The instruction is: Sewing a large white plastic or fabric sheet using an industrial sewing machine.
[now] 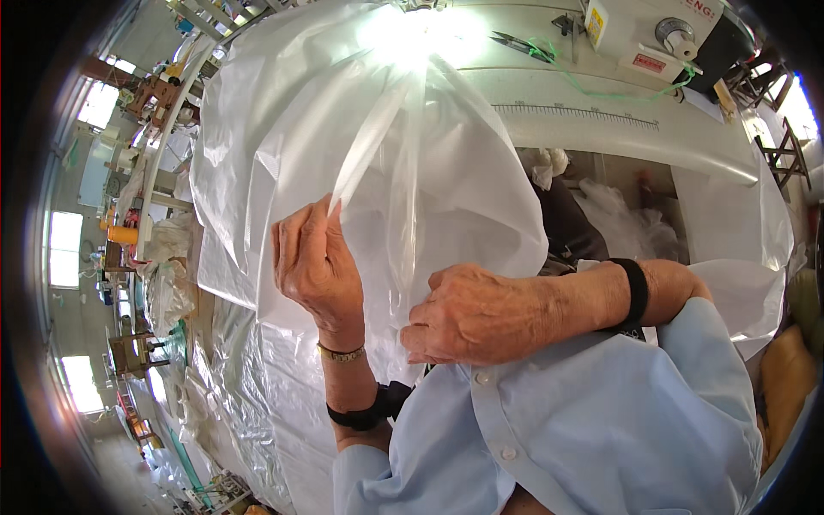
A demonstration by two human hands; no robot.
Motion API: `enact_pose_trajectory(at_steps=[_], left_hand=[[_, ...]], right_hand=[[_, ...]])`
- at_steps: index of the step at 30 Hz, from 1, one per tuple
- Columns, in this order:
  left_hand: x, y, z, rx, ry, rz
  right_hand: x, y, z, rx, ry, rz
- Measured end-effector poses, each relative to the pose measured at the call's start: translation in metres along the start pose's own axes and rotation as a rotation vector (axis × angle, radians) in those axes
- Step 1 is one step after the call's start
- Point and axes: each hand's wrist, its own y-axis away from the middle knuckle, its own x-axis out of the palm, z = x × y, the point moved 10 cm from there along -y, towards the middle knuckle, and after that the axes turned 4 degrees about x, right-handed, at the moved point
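White plastic sheet (481,184): looks light, limp, slippery, easily creased.
Left hand (318,257): pinches a folded edge (367,142).
Right hand (472,315): curled; cannot tell if gripping.
Likely best hold: folded edge.

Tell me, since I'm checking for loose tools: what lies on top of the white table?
Visible on the white table: a dark pointed tool, green thread and a white machine housing. Whatever is beneath the plastic sheet is covered, and glare washes out its far end.
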Motion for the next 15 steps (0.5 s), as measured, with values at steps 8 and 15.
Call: enact_pose_trajectory(at_steps=[8, 15], left_hand=[[0.050, 0.044, -0.003, -0.348, 0.593, 0.419], [0.075, 0.073, -0.003, -0.660, 0.862, 0.545]], right_hand=[[-0.017, 0.002, 0.009, -0.037, 0.040, -0.107], [0.024, 0.005, -0.008, 0.055, 0.185, 0.208]])
